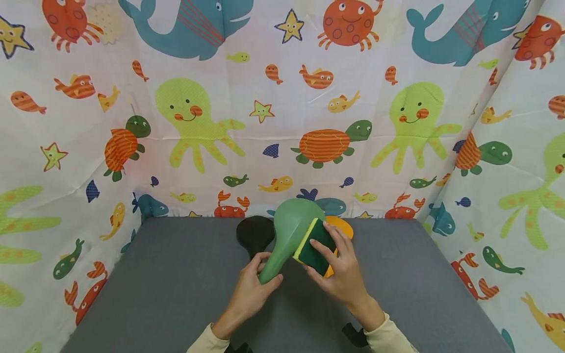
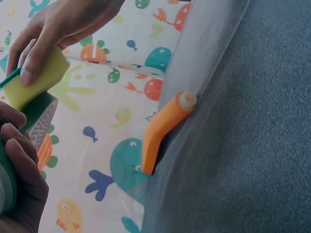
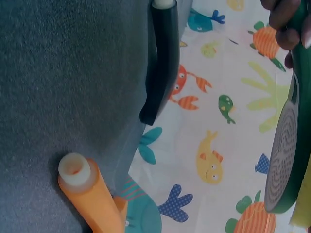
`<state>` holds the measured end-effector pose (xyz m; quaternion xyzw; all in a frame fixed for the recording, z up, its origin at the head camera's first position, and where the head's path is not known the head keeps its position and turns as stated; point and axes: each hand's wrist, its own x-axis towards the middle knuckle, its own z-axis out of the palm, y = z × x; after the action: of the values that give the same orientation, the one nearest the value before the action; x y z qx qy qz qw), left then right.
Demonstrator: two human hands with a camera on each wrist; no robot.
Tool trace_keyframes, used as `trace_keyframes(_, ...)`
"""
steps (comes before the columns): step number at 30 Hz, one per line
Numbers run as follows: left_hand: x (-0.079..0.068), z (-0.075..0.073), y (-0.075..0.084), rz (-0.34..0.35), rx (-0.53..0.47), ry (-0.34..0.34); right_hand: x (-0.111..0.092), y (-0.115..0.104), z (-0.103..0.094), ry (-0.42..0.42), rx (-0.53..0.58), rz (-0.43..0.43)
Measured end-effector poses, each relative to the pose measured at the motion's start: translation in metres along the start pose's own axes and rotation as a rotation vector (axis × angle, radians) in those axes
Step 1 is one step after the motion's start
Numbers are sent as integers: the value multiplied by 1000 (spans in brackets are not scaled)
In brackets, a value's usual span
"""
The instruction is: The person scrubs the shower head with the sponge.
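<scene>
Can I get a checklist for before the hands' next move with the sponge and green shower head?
1. Left hand grips the green shower head by its handle: ok.
2. Right hand holds the sponge: ok.
3. Sponge's yellow side faces the green shower head: ok.
4. Black one and orange one rest on the table: ok.
5. Sponge wet: cannot tell.

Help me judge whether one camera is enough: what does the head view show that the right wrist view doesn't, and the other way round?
Only the head view: both sleeves, the dark green side of the sponge, and the round outline of the black paddle-shaped item.

Only the right wrist view: the perforated face of the green shower head and the pale, hollow end of the orange item.

Both: parts of those four objects, the left hand, the gray surface and the sea-animal cloth.
</scene>
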<state>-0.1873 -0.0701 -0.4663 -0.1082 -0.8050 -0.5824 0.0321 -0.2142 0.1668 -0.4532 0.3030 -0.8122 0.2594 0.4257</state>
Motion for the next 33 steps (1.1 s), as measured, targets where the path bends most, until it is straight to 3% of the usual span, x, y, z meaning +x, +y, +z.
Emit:
trace_keyframes(6,-1,1,-1,6,-41,-13,-3,-6,2,-3,-4,-42)
trace_keyframes(16,-5,-5,-3,3,18,-30,-5,-4,-6,-30,36,-30)
trace_keyframes(33,-12,-16,-11,35,76,-72,0,22,-19,-59,136,111)
